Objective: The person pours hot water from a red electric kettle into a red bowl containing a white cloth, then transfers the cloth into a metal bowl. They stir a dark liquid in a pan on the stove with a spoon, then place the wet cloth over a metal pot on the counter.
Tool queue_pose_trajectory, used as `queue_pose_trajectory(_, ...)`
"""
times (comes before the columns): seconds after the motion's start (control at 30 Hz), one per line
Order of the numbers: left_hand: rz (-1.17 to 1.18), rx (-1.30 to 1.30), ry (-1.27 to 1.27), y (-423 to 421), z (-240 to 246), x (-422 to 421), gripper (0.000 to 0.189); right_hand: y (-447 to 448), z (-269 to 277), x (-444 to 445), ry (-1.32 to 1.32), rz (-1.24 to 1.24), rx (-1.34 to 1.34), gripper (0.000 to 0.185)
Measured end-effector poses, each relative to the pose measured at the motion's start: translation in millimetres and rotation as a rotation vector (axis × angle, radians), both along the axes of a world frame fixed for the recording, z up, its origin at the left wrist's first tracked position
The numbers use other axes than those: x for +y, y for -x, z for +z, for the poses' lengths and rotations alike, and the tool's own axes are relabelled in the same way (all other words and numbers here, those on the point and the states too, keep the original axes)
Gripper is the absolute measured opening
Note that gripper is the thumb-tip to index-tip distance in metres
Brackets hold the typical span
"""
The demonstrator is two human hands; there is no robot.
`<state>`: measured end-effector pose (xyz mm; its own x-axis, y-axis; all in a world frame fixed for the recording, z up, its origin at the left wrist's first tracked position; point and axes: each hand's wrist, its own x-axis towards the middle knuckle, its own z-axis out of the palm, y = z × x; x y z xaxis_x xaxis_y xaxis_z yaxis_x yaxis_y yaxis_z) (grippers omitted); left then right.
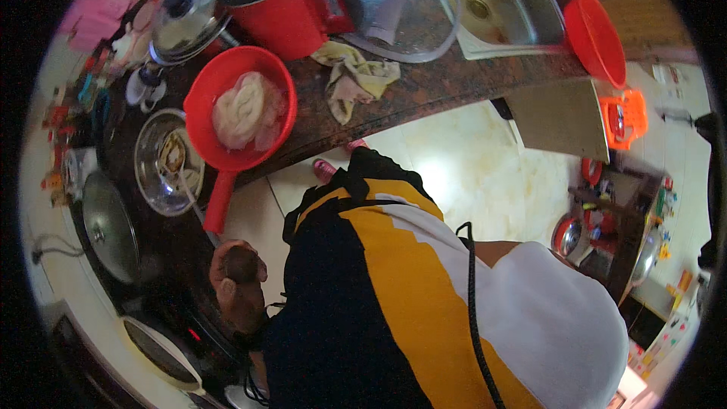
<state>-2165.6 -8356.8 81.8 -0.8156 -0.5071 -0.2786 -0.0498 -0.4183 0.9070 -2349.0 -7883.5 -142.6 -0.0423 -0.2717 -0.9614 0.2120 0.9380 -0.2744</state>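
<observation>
My left hand [237,287] is closed around the end of a long, thin utensil handle [196,204], beside the counter's near edge. The handle's other end runs into a stainless-steel bowl [143,182], where brown-coated food [172,150] lies. Partly overlapping that bowl is a red plastic dipper [196,139] with its handle pointing towards my hand. Inside it sits a pale, coiled mass of food [244,111], possibly in water or clear film. My right hand is out of view; only a bit of the right arm [502,251] shows below the white sleeve.
A crumpled cloth [360,82], a red-and-black appliance [278,20] and a clear lid [426,28] line the dark counter. Further right are a steel sink [500,48] and red basin [593,37]. A glass lid [111,238] and pan [162,355] stand left. A cabinet door [559,116] juts out.
</observation>
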Motion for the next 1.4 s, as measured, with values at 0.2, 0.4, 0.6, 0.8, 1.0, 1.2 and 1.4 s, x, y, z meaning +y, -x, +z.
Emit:
queue_pose_trajectory(0.2,0.122,-0.053,-0.016,-17.4,2.8,11.4,0.063,38.1,0.9,-26.6,0.062,0.149,-0.142,0.034)
queue_pose_trajectory(0.4,0.215,-0.111,0.008,-31.2,4.1,27.1,0.066,68.6,18.6,-28.0,0.056,0.215,-0.304,0.033)
queue_pose_trajectory(0.6,0.246,-0.152,-0.041,-30.4,5.0,43.1,0.07,96.7,34.4,-28.5,0.05,0.234,-0.401,0.033)
queue_pose_trajectory(0.8,0.221,-0.027,-0.043,10.3,-1.7,39.9,0.067,123.4,41.5,-40.8,0.081,0.274,-0.441,0.032)
queue_pose_trajectory(1.0,0.199,-0.036,-0.081,42.9,-4.6,39.4,0.068,142.1,80.4,-80.6,0.099,0.288,-0.629,0.032)
queue_pose_trajectory(1.2,0.115,-0.066,-0.026,60.5,1.7,24.9,0.064,200.3,198.4,-137.2,-0.013,0.513,-0.287,0.041)
queue_pose_trajectory(1.4,-0.007,-0.039,0.021,77.8,9.9,14.4,0.067,209.1,301.7,-144.1,0.152,0.746,-0.337,0.034)
